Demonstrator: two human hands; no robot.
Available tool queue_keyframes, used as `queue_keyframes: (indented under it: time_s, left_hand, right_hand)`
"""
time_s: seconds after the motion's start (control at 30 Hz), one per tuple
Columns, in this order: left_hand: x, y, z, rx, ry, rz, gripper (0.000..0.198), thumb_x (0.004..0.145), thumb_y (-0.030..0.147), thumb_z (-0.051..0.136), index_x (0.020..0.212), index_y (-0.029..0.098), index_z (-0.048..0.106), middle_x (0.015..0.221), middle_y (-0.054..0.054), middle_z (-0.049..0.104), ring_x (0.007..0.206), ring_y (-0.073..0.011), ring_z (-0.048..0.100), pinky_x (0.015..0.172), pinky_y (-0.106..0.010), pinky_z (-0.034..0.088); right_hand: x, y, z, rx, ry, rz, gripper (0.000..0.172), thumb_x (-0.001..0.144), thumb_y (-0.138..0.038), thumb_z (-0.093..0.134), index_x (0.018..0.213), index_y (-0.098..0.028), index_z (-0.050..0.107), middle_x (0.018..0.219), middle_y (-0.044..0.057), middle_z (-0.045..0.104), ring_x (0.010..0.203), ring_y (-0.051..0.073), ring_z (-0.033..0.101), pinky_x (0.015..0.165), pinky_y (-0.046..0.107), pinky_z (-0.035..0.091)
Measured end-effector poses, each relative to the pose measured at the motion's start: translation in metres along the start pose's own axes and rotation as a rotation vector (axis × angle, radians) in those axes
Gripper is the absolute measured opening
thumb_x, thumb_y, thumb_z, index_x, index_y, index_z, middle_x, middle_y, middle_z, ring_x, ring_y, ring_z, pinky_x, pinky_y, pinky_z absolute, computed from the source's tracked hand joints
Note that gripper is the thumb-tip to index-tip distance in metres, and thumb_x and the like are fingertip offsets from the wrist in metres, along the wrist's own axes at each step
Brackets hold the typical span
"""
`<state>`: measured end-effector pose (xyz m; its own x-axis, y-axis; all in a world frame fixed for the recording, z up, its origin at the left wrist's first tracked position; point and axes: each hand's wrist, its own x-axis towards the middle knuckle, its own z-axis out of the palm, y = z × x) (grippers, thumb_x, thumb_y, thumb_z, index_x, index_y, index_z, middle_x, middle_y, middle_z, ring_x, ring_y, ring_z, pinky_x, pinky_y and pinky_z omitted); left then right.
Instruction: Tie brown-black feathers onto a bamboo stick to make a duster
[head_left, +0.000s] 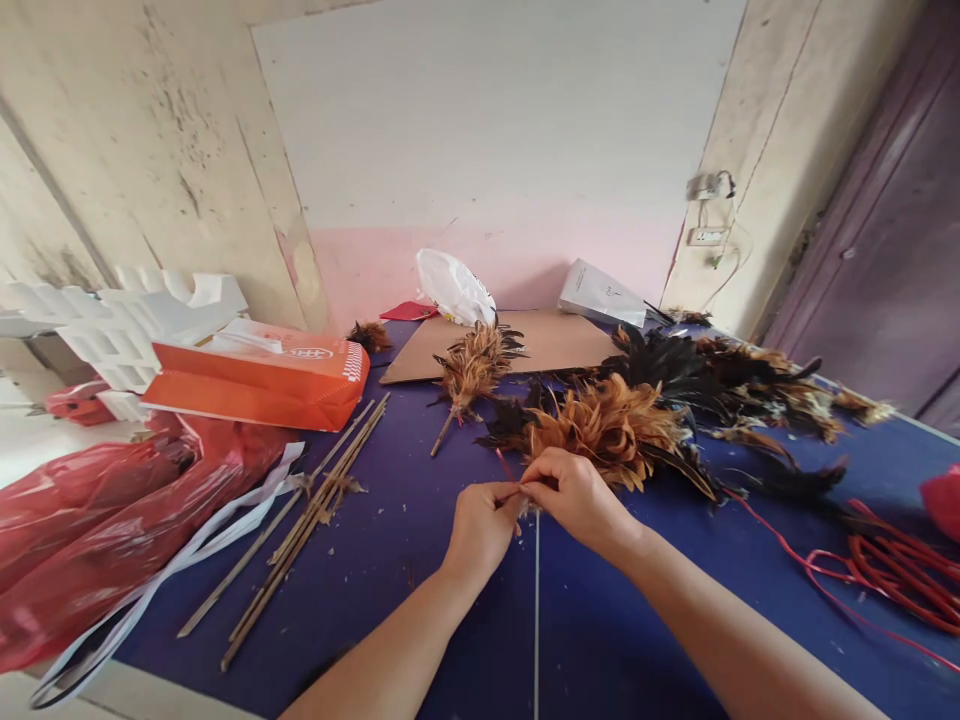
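Note:
My left hand [487, 525] and my right hand [574, 500] meet over the blue table, thumbs and fingertips pinched together. Whatever lies between the fingertips is too small and too covered to make out. A short pink-red strand [504, 463] shows just beyond the fingers. Right behind my right hand spreads a bunch of brown feathers [607, 425], dark ones among them; I cannot tell whether the hand touches it. Farther back, a feather duster [474, 368] with a short stick handle rests partly on a cardboard sheet [559, 340].
Thin sticks [307, 530] lie to the left, near an orange paper bag [262, 385] and red plastic bags [135, 510]. Dark feathers [772, 390] heap at the right, with a coil of red cord [896, 565] nearer. A white plastic bag [454, 285] sits at the back.

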<state>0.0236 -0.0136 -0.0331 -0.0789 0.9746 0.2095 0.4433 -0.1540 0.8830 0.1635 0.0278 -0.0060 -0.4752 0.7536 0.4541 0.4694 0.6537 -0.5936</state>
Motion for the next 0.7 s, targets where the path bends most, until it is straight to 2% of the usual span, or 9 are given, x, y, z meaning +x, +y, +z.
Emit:
queue_keyframes:
  time_s: [0.07, 0.17, 0.27, 0.37, 0.5, 0.6, 0.7]
  left_hand:
    - [0.0, -0.002, 0.003, -0.004, -0.028, -0.036, 0.031, 0.077, 0.031, 0.047, 0.056, 0.016, 0.065, 0.041, 0.003, 0.05, 0.04, -0.0101, 0.045, 0.046, -0.022, 0.033]
    - [-0.001, -0.004, 0.008, -0.005, -0.032, -0.046, 0.029, 0.077, 0.03, 0.047, 0.072, 0.016, 0.072, 0.045, 0.002, 0.054, 0.044, -0.0122, 0.051, 0.049, -0.023, 0.037]
    - [-0.002, -0.004, 0.009, 0.033, -0.039, -0.01, 0.031, 0.078, 0.027, 0.045, 0.085, 0.018, 0.073, 0.056, -0.001, 0.063, 0.052, -0.014, 0.055, 0.053, -0.023, 0.039]
    - [-0.007, 0.001, 0.003, 0.097, -0.081, 0.037, 0.031, 0.079, 0.025, 0.043, 0.086, 0.02, 0.073, 0.065, -0.002, 0.068, 0.06, -0.0158, 0.059, 0.057, -0.024, 0.041]
    - [-0.013, 0.006, -0.003, 0.126, -0.089, 0.074, 0.031, 0.079, 0.02, 0.043, 0.087, 0.021, 0.073, 0.076, -0.003, 0.072, 0.071, -0.0179, 0.063, 0.065, -0.024, 0.043]
    - [-0.016, 0.002, -0.002, -0.005, -0.013, -0.013, 0.028, 0.077, 0.022, 0.048, 0.088, 0.02, 0.073, 0.082, -0.004, 0.073, 0.079, -0.0203, 0.064, 0.071, -0.027, 0.045]
    - [-0.015, -0.005, 0.0, -0.234, 0.063, -0.176, 0.024, 0.072, 0.025, 0.056, 0.087, 0.017, 0.073, 0.081, -0.005, 0.073, 0.078, -0.0203, 0.063, 0.071, -0.028, 0.047]
  right_hand:
    - [-0.001, 0.003, 0.003, -0.01, 0.001, 0.008, 0.011, 0.073, -0.014, 0.056, 0.067, -0.018, 0.064, 0.071, 0.002, 0.062, 0.07, 0.014, 0.057, 0.066, 0.023, 0.042]
    - [-0.003, 0.008, 0.007, 0.009, 0.005, 0.098, 0.012, 0.074, -0.016, 0.054, 0.064, -0.017, 0.06, 0.066, 0.002, 0.062, 0.065, 0.014, 0.057, 0.061, 0.023, 0.042]
    - [-0.003, 0.012, 0.009, 0.134, -0.049, 0.206, 0.014, 0.076, -0.018, 0.05, 0.064, -0.017, 0.056, 0.06, 0.001, 0.062, 0.057, 0.013, 0.059, 0.055, 0.022, 0.043]
    - [-0.003, 0.014, 0.01, 0.254, -0.109, 0.251, 0.012, 0.077, -0.019, 0.047, 0.066, -0.018, 0.053, 0.054, -0.001, 0.061, 0.05, 0.012, 0.059, 0.052, 0.021, 0.044]
    - [-0.003, 0.015, 0.013, 0.285, -0.135, 0.257, 0.012, 0.075, -0.019, 0.047, 0.065, -0.018, 0.054, 0.049, -0.002, 0.058, 0.047, 0.012, 0.059, 0.049, 0.02, 0.043]
    - [-0.004, 0.016, 0.014, 0.332, -0.155, 0.292, 0.012, 0.075, -0.019, 0.048, 0.064, -0.018, 0.053, 0.047, -0.003, 0.058, 0.045, 0.011, 0.057, 0.045, 0.019, 0.041]
    - [-0.004, 0.017, 0.016, 0.372, -0.18, 0.327, 0.012, 0.076, -0.019, 0.048, 0.065, -0.017, 0.054, 0.046, -0.003, 0.057, 0.043, 0.01, 0.055, 0.042, 0.017, 0.04]
